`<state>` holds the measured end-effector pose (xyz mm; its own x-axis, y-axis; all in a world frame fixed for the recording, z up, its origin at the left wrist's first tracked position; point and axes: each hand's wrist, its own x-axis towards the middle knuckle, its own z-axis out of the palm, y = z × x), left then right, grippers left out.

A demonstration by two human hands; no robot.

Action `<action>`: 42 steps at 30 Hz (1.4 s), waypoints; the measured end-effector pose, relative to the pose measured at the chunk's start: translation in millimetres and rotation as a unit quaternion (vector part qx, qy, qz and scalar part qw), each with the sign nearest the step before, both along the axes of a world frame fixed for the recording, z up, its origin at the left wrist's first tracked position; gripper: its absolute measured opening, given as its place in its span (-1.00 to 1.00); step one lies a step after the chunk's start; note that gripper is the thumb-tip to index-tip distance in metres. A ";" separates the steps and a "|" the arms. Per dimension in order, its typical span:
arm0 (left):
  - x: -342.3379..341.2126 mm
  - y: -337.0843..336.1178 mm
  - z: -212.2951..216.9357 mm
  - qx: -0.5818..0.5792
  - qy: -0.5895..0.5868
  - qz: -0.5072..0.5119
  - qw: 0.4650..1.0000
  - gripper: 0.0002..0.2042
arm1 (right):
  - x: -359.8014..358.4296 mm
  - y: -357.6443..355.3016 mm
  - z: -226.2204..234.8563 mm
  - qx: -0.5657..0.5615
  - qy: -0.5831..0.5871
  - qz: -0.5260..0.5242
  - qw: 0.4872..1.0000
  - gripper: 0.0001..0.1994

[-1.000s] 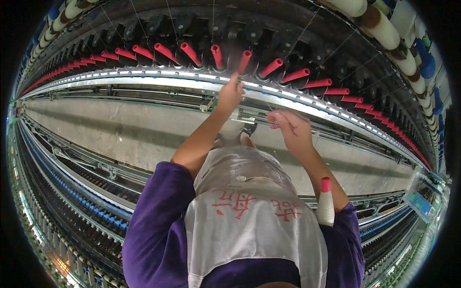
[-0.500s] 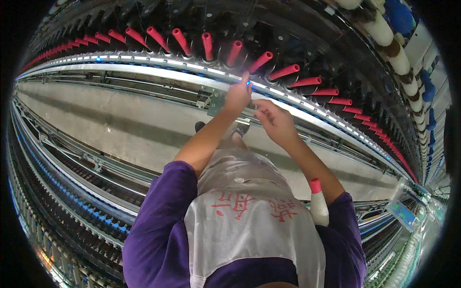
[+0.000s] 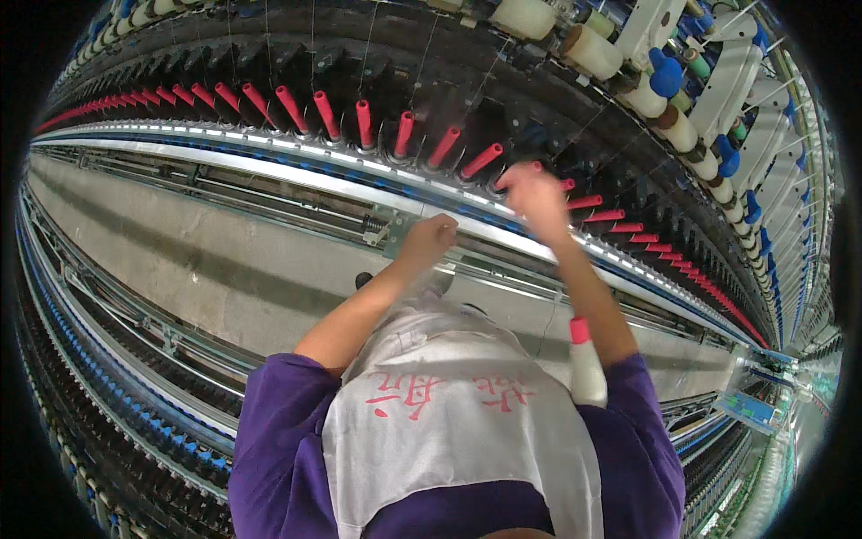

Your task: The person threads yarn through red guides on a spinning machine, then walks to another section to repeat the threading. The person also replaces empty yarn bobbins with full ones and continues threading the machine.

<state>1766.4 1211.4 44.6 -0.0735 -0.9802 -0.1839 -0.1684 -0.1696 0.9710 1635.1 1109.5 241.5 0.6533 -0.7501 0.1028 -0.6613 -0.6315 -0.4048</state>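
Note:
My left hand (image 3: pixel 429 241) is closed with its fingers curled, low in front of the machine's pale rail (image 3: pixel 359 184). Whatever its fingertips hold, if anything, is too small to make out. My right hand (image 3: pixel 541 202) reaches over the rail into the row of red bobbin tubes and is smeared by motion. It covers part of one red tube (image 3: pixel 536 166), and I cannot tell whether it grips it. Just left of that hand stands another red tube (image 3: pixel 482 160). A bobbin (image 3: pixel 588 373) of white yarn with a red top sits upright beside my apron, near my right forearm.
Yarn threads run up from the red tubes toward pale roving bobbins (image 3: pixel 678 126) at the upper right. A green metal bracket (image 3: pixel 395 232) is fixed on the lower rail. Behind me to the left runs a second machine frame (image 3: pixel 135 337). Concrete floor (image 3: pixel 206 234) lies between.
My right hand has moved up and right, from beside my left hand to the red tubes. The left hand has dropped away from the rail, its raised finger now curled. The view has shifted.

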 end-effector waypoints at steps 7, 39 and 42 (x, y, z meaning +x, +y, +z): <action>16.4 41.8 216.6 -0.051 0.414 -0.157 0.895 -0.72 | 50.9 4.3 77.4 0.248 -0.328 0.106 0.905 -0.82; 83.0 76.6 246.9 -0.327 0.002 -0.061 0.943 -0.91 | 59.8 -95.9 150.2 -0.592 -0.197 -0.120 0.772 -0.89; 90.6 63.6 247.5 -0.352 -0.074 0.013 0.933 -0.93 | 108.7 -49.9 123.2 -0.505 -0.356 0.023 0.786 -0.95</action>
